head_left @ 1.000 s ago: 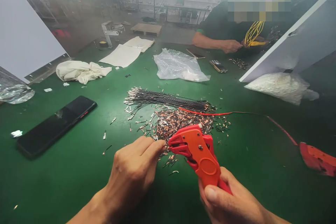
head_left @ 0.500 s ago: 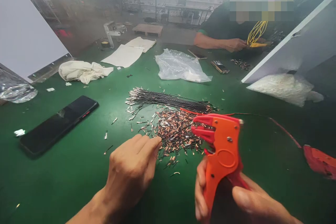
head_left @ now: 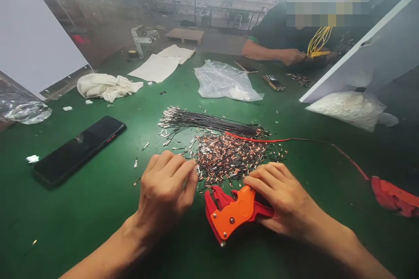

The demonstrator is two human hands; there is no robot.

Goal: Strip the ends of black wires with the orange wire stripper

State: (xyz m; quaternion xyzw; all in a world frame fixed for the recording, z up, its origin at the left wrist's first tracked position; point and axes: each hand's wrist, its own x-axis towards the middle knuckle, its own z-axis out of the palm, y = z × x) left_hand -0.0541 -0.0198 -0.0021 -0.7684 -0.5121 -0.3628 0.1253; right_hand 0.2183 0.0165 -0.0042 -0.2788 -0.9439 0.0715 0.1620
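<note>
My right hand (head_left: 278,192) is wrapped round the handles of an orange and red wire stripper (head_left: 237,216). The tool lies tilted low over the green table, its red jaws pointing left. To its left, my left hand (head_left: 170,181) is closed, thumb against curled fingers; whatever is in the pinch is hidden. Beyond both hands spreads a heap of short black wire pieces with copper ends (head_left: 229,157). Behind the heap lies a bundle of long black wires (head_left: 212,122) with metal terminals at the left ends. A thin red strip (head_left: 255,140) runs across the heap's far edge.
A black phone (head_left: 80,150) lies at left, near a crumpled white cloth (head_left: 106,87). Farther back are paper sheets (head_left: 157,67) and a clear plastic bag (head_left: 225,80). A co-worker's hand (head_left: 293,56) is at yellow wires (head_left: 319,43). A red-orange object (head_left: 394,196) sits at right.
My right hand has lowered the wire stripper and turned it, so it now lies tilted nearer the table. My left hand stays closed and has shifted slightly.
</note>
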